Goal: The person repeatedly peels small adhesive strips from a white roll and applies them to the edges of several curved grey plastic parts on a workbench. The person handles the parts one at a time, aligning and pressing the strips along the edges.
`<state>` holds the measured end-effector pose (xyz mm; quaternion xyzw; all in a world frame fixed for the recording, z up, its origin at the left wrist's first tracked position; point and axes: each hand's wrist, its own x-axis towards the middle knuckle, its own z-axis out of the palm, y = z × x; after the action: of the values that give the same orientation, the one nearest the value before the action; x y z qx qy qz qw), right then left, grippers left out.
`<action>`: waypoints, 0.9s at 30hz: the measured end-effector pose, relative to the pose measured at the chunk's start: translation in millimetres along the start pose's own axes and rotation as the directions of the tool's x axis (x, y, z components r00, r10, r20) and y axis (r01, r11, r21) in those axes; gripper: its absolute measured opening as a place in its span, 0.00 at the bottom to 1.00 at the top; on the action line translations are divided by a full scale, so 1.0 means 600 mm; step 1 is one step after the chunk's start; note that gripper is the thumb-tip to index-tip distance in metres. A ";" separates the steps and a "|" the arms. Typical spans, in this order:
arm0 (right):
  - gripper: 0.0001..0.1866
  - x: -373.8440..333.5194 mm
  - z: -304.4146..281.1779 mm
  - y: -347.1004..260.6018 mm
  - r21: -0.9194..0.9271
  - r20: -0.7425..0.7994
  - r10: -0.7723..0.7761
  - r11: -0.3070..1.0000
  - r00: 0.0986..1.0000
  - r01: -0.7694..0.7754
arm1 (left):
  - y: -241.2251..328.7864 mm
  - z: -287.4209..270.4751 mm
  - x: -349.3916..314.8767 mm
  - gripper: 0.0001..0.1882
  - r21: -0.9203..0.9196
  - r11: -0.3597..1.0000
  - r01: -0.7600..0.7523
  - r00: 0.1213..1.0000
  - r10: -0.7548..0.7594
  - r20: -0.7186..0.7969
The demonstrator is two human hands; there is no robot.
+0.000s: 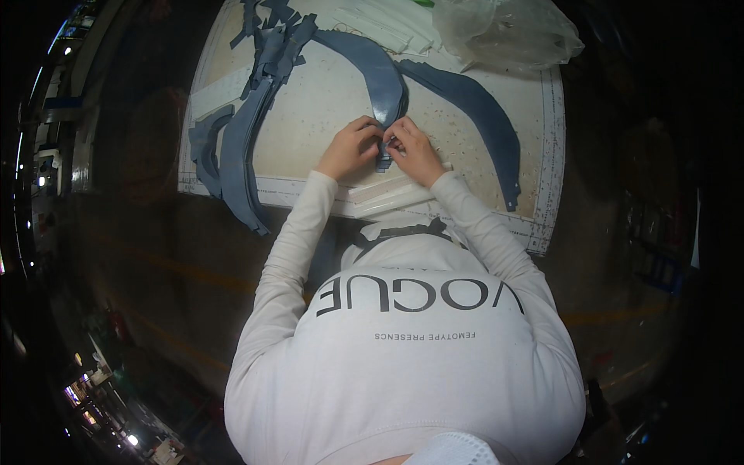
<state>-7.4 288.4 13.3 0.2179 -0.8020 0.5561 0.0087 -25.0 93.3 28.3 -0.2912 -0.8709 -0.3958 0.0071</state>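
Observation:
A curved stack of blue-grey pieces (372, 66), like cut leather or fabric, runs from the upper middle of the table down to my hands. My left hand (353, 147) is closed, thumb and fingertips pinching at the left side of its narrow near end. From the other side my right hand (416, 152) closes on the same end, fingers bent. The fingertips of both hands almost meet, and they hide part of what they grip. Below them a short tip of the stack (383, 165) sticks out.
Another curved blue-grey stack (480, 108) lies to the right. On the left are a long stack (242, 155) overhanging the table edge and a heap of strips (275, 46). Whitish strips (387, 195) lie near me. A clear plastic bag (508, 31) sits at the far right of the table (329, 101).

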 end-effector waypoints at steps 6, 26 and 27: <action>0.14 -0.003 0.015 0.004 -0.410 0.102 -0.139 0.896 0.985 0.169 | 0.000 0.007 -0.008 0.15 0.004 1.000 0.030 0.999 -0.030 -0.018; 0.08 -0.022 0.005 0.000 -0.218 -0.185 0.055 0.971 0.981 -0.096 | 0.012 0.053 -0.025 0.24 0.120 0.991 0.066 0.979 -0.041 -0.199; 0.08 -0.022 0.008 -0.001 -0.166 -0.222 0.085 0.978 0.971 -0.123 | 0.013 0.055 -0.026 0.23 0.090 0.992 0.087 0.974 -0.066 -0.217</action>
<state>5.9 288.3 8.6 0.1127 -0.8533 0.5019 0.0850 -0.7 112.3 7.3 -0.2127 -0.8941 -0.3812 0.0998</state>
